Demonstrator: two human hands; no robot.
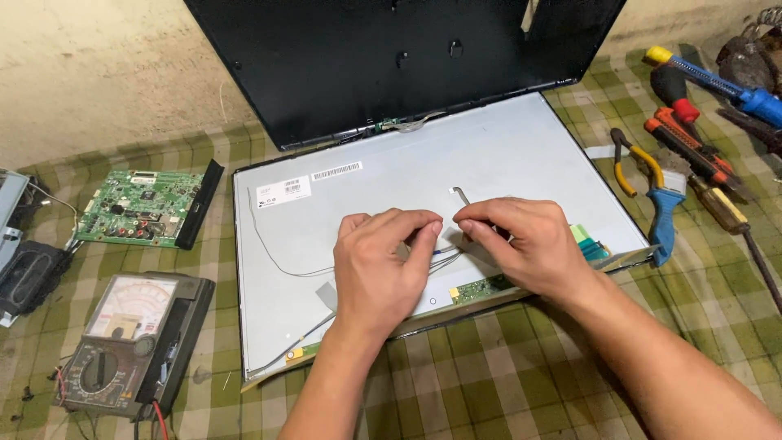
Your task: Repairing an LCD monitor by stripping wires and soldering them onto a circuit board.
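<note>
- My left hand [376, 265] and right hand [521, 243] each pinch the thin wires [444, 259] over the display panel [489, 155].
- Black back cover [391, 65] already lies off, behind the panel.
- Wires remain attached.

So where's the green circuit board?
In the head view, the green circuit board lies at the left on the checked cloth, above the meter, beside the panel.

Our hands [444, 244] hide what the fingertips pinch on the pale grey metal-backed display panel [505, 147]. The black plastic back cover [366, 57] runs off the top edge; label print is too small to tell.
</note>
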